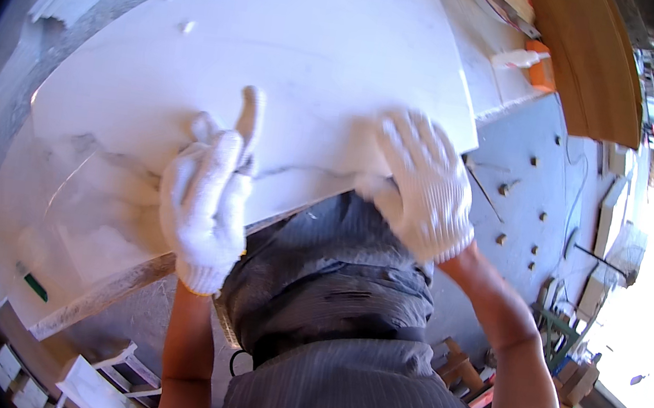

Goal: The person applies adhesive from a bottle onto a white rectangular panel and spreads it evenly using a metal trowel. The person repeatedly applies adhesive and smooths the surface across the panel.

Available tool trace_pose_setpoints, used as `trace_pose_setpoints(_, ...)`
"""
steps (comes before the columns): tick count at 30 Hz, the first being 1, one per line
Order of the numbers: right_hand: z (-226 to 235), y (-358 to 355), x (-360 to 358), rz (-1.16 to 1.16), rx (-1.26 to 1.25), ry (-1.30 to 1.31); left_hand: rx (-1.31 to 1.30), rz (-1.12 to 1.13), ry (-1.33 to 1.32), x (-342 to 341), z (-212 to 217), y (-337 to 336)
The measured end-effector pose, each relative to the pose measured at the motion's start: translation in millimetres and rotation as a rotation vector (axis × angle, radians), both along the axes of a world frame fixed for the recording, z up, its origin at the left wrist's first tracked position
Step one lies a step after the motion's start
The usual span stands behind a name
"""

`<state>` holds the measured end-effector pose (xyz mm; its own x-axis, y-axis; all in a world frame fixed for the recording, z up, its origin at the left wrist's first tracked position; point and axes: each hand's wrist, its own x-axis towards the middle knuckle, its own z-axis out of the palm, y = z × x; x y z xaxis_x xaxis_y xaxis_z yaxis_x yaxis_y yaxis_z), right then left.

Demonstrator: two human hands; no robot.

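A large white slab with grey veins (pixel 323 47) lies in front of me. My left hand (pixel 207 205), in a white knit glove, is over its near left part. One finger points up and away, the others are bent but apart. A small dark spot shows between them, too small to make out. My right hand (pixel 426 176), gloved likewise, rests at the slab's near right edge with its fingers stretched out. Its thumb side faces the left hand. A small white bit (pixel 188 26) lies on the far left of the slab.
Beneath lies another veined slab (pixel 97 256) with a green strip (pixel 36 287). At the far right are a white-and-orange bottle (pixel 527 61) and a brown cardboard sheet (pixel 590 57). Small blocks (pixel 542 217) dot the grey floor (pixel 517 138). A white frame (pixel 100 389) stands at lower left.
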<state>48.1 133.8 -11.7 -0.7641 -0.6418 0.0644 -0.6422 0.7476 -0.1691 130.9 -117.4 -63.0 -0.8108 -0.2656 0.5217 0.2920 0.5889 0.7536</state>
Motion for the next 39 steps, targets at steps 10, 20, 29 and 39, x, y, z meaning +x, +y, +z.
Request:
trace_pose_setpoints(10,18.4,-4.3,22.3,-0.011,-0.037,-0.107,-0.114,-0.01,-0.056,7.1,13.2,-8.9)
trace_pose_setpoints(20,-13.8,17.9,-45.7,-0.121,0.027,0.017,-0.132,0.025,-0.069,1.9,2.6,-4.6)
trace_pose_setpoints(29,-9.7,18.8,-15.1,0.014,0.056,-0.123,-0.05,0.01,-0.096,8.0,4.3,-4.5)
trace_pose_setpoints(39,-46.2,38.2,-117.9,-0.074,-0.001,0.181,-0.051,0.024,-0.029,-0.1,7.5,-1.1)
